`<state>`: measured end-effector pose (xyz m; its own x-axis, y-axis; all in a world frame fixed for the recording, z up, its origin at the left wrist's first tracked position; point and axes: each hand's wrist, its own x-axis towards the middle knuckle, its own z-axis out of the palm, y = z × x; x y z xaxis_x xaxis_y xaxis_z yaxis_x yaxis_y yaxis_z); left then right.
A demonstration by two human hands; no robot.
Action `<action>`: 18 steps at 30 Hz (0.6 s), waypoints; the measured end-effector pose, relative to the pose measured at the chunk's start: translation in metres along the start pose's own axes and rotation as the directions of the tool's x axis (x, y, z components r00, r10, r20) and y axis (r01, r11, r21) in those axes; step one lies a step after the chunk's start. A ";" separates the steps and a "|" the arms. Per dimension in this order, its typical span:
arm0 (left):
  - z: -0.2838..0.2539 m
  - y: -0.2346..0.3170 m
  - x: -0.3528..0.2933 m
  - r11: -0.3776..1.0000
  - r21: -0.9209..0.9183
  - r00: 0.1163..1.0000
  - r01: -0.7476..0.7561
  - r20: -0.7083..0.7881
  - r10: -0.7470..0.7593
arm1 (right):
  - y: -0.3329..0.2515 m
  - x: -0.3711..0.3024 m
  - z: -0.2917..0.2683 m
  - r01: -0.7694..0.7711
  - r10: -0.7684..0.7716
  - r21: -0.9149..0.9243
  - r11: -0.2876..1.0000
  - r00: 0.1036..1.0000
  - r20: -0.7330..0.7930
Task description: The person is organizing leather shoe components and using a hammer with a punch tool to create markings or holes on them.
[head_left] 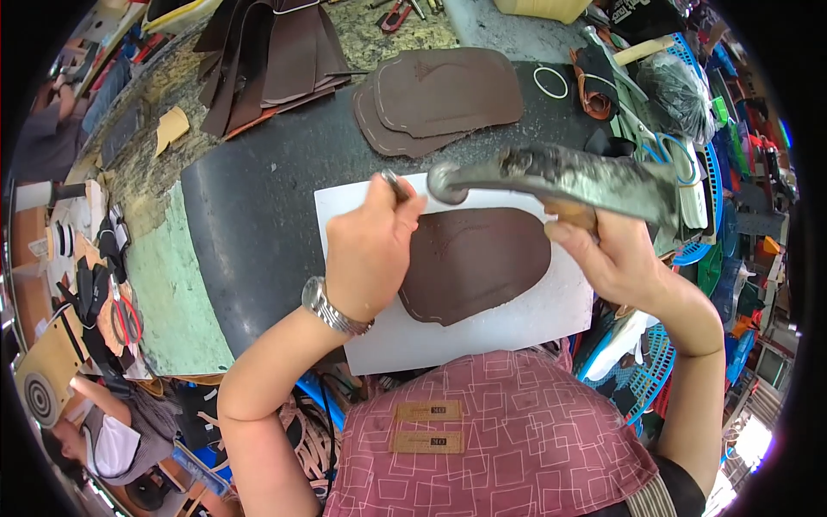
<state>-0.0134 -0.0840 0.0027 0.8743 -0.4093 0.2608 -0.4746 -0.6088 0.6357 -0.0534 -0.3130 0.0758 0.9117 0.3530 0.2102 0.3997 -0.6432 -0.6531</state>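
Observation:
A brown leather piece (487,263) with rounded ends and light marks along its edge lies on a white board (383,353). At its upper left, my left hand (370,250) is closed round a short metal punch (394,183), whose lower end the fingers hide. My right hand (616,254) grips the wooden handle of a hammer (594,177) over the board's right side. The round metal face of the hammer points left, close to the punch but apart from it in the picture.
Behind the board, similar leather pieces (448,90) lie stacked on a black mat (258,224). Dark leather strips (293,60) are piled at far left. Red-handled scissors (125,319) lie left; blue-handled scissors (650,138) and blue baskets (646,366) are right. Another person (116,435) sits at lower left.

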 end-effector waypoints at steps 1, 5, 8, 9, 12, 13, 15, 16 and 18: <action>0.000 -0.001 0.002 0.942 -0.274 0.981 0.192 0.036 -0.189 | 0.005 -0.005 0.002 -0.078 0.078 0.000 0.997 0.996 0.045; 0.001 -0.007 0.002 0.775 -0.526 0.932 0.351 0.120 -0.341 | 0.006 -0.009 0.003 -0.201 0.203 -0.033 0.979 0.968 0.149; 0.003 -0.006 0.002 0.816 -0.478 0.943 0.325 0.099 -0.318 | 0.004 -0.006 -0.003 -0.173 0.182 -0.070 0.982 0.971 0.157; 0.004 -0.005 0.003 0.823 -0.472 0.946 0.315 0.093 -0.309 | -0.001 -0.006 -0.007 -0.175 0.184 -0.073 0.982 0.971 0.154; 0.004 -0.008 -0.003 0.967 -0.234 0.995 0.101 0.003 -0.103 | -0.020 -0.002 -0.027 -0.289 0.240 0.164 0.943 0.933 0.268; 0.002 -0.006 -0.003 0.967 -0.235 0.995 0.098 0.007 -0.099 | -0.019 -0.004 -0.025 -0.293 0.244 0.164 0.942 0.933 0.265; -0.001 -0.002 -0.004 0.969 0.122 0.976 -0.214 -0.004 0.216 | -0.013 -0.009 -0.012 -0.222 0.206 0.033 0.975 0.944 0.257; 0.000 -0.002 -0.002 0.968 0.123 0.975 -0.217 -0.008 0.220 | -0.010 -0.009 -0.010 -0.178 0.182 -0.037 0.983 0.949 0.256; 0.005 0.000 0.002 0.944 -0.272 0.981 0.187 -0.004 -0.196 | -0.003 -0.004 -0.013 -0.350 0.334 0.038 0.936 0.916 0.222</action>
<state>-0.0119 -0.0879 -0.0005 0.9508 -0.2794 0.1342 -0.2566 -0.4668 0.8463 -0.0571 -0.3215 0.0863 0.9474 0.2597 -0.1871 0.0511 -0.6999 -0.7124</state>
